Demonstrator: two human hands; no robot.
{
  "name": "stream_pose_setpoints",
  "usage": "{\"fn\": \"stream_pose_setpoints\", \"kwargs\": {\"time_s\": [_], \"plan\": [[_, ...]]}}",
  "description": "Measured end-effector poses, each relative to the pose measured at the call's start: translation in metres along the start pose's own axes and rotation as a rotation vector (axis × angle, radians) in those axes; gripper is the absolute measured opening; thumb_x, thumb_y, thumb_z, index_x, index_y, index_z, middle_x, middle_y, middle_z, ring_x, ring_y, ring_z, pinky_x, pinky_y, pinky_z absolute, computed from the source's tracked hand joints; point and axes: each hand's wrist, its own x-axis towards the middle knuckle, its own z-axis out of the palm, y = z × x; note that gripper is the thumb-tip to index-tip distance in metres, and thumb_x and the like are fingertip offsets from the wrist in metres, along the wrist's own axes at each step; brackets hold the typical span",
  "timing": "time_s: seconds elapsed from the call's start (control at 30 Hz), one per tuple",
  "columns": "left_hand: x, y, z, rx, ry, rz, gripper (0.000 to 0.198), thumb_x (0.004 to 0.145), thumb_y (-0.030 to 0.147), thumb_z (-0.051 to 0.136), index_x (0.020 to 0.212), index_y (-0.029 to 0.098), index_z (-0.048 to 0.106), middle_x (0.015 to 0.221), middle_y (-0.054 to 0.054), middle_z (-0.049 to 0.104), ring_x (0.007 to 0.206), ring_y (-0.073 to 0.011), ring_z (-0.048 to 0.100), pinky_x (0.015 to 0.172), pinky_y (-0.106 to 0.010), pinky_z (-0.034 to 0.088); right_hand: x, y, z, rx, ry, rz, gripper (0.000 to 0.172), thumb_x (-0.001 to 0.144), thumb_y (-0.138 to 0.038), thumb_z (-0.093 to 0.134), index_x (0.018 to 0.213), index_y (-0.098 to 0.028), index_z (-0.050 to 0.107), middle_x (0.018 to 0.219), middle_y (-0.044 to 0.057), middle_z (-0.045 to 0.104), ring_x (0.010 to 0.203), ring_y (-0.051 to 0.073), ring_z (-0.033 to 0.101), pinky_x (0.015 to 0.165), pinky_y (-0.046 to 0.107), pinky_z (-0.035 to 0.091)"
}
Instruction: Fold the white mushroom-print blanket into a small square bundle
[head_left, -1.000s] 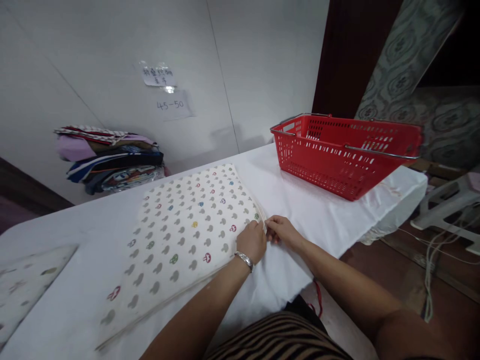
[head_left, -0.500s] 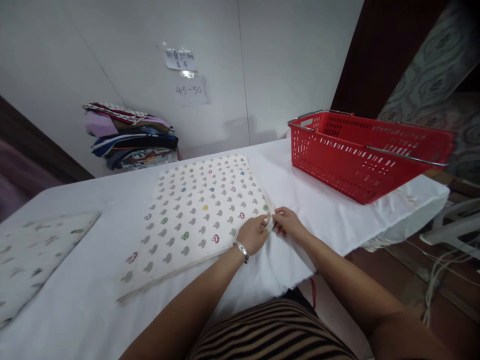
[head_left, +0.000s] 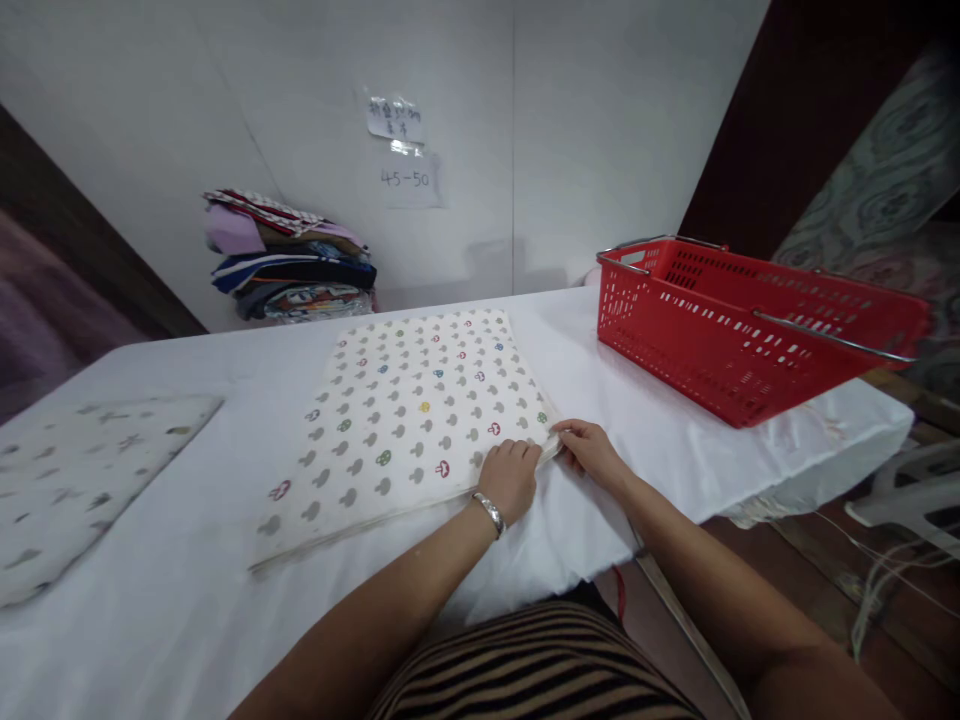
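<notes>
A folded white cloth printed with grey and coloured mushrooms lies flat in the middle of the table. My left hand, with a silver bracelet at the wrist, is closed over the cloth's near edge, just left of the near right corner. At that corner, my right hand pinches the layered edge between thumb and fingers. Both hands are close together, and the fingertips under the cloth are partly hidden. Another folded cloth, pale with a leaf-like print, rests at the table's left side.
A red plastic basket with metal handles stands at the right end of the white-covered table. Against the wall at the back left is a stack of folded clothes. Paper signs hang on the wall. White cables lie on the floor at right.
My left hand has moved from the corner slightly back along the near edge, and its fingers now curl over it. The corner lies flatter. The camera view has shifted a little.
</notes>
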Motion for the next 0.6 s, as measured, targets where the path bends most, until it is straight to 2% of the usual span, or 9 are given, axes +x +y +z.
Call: {"fn": "stream_pose_setpoints", "kwargs": {"time_s": [0.13, 0.23, 0.27, 0.33, 0.4, 0.5, 0.53, 0.6], "plan": [[0.0, 0.008, 0.003, 0.036, 0.021, 0.016, 0.029, 0.079, 0.007, 0.042, 0.105, 0.019, 0.049, 0.101, -0.008, 0.055, 0.094, -0.0223, 0.047, 0.078, -0.037, 0.036, -0.003, 0.005, -0.005, -0.172, 0.014, -0.053, 0.026, 0.07, -0.026, 0.046, 0.087, -0.016, 0.063, 0.045, -0.004, 0.052, 0.037, 0.01, 0.045, 0.036, 0.021, 0.033], [-0.001, 0.01, 0.006, 0.072, 0.04, 0.052, 0.019, 0.085, 0.013, 0.038, 0.1, 0.017, 0.049, 0.098, -0.008, 0.056, 0.091, -0.0217, 0.048, 0.076, -0.036, 0.037, -0.006, 0.011, -0.013, -0.521, -0.017, -0.307, 0.028, 0.075, -0.027, 0.045, 0.091, -0.018, 0.065, 0.072, 0.003, 0.066, 0.064, 0.016, 0.06, 0.058, 0.026, 0.045], [-0.001, 0.01, 0.008, 0.085, 0.055, 0.063, 0.018, 0.087, 0.014, 0.036, 0.098, 0.016, 0.049, 0.097, -0.008, 0.056, 0.09, -0.0216, 0.049, 0.075, -0.036, 0.037, -0.006, 0.013, -0.016, -0.662, -0.043, -0.397, 0.029, 0.078, -0.028, 0.044, 0.094, -0.019, 0.065, 0.081, 0.004, 0.067, 0.073, 0.018, 0.061, 0.066, 0.028, 0.046], [-0.002, 0.009, 0.01, 0.103, 0.091, 0.075, 0.017, 0.088, 0.016, 0.034, 0.097, 0.015, 0.049, 0.095, -0.008, 0.057, 0.088, -0.0213, 0.05, 0.073, -0.036, 0.038, -0.006, 0.014, -0.022, -0.922, -0.038, -0.532, 0.031, 0.082, -0.03, 0.04, 0.099, -0.022, 0.065, 0.089, 0.007, 0.066, 0.081, 0.02, 0.061, 0.07, 0.032, 0.046], [-0.003, 0.008, 0.013, 0.105, 0.132, 0.07, 0.017, 0.088, 0.016, 0.034, 0.099, 0.015, 0.048, 0.092, -0.007, 0.058, 0.085, -0.0208, 0.051, 0.07, -0.036, 0.038, -0.006, 0.014, -0.025, -1.085, -0.02, -0.706, 0.032, 0.083, -0.028, 0.039, 0.102, -0.021, 0.064, 0.096, 0.01, 0.063, 0.087, 0.024, 0.059, 0.072, 0.035, 0.047], [-0.005, 0.008, 0.015, 0.086, 0.164, 0.045, 0.02, 0.088, 0.017, 0.034, 0.104, 0.015, 0.046, 0.089, -0.008, 0.06, 0.082, -0.0201, 0.052, 0.068, -0.035, 0.038, -0.007, 0.013, -0.022, -1.087, -0.131, -1.044, 0.033, 0.08, -0.021, 0.041, 0.105, -0.019, 0.061, 0.108, 0.013, 0.059, 0.101, 0.026, 0.054, 0.084, 0.04, 0.044], [-0.006, 0.008, 0.016, 0.078, 0.165, 0.04, 0.02, 0.088, 0.017, 0.035, 0.104, 0.015, 0.046, 0.088, -0.008, 0.06, 0.082, -0.02, 0.053, 0.068, -0.035, 0.038, -0.007, 0.013, -0.02, -1.061, -0.198, -1.117, 0.032, 0.08, -0.02, 0.042, 0.106, -0.019, 0.06, 0.109, 0.013, 0.059, 0.1, 0.025, 0.054, 0.085, 0.04, 0.044], [-0.005, 0.008, 0.017, 0.059, 0.155, 0.029, 0.019, 0.086, 0.016, 0.037, 0.102, 0.015, 0.046, 0.086, -0.008, 0.061, 0.083, -0.0201, 0.053, 0.067, -0.035, 0.038, -0.005, 0.016, -0.016, -1.039, -0.298, -1.165, 0.028, 0.082, -0.022, 0.043, 0.105, -0.021, 0.06, 0.104, 0.012, 0.06, 0.094, 0.023, 0.056, 0.084, 0.038, 0.045]]}}
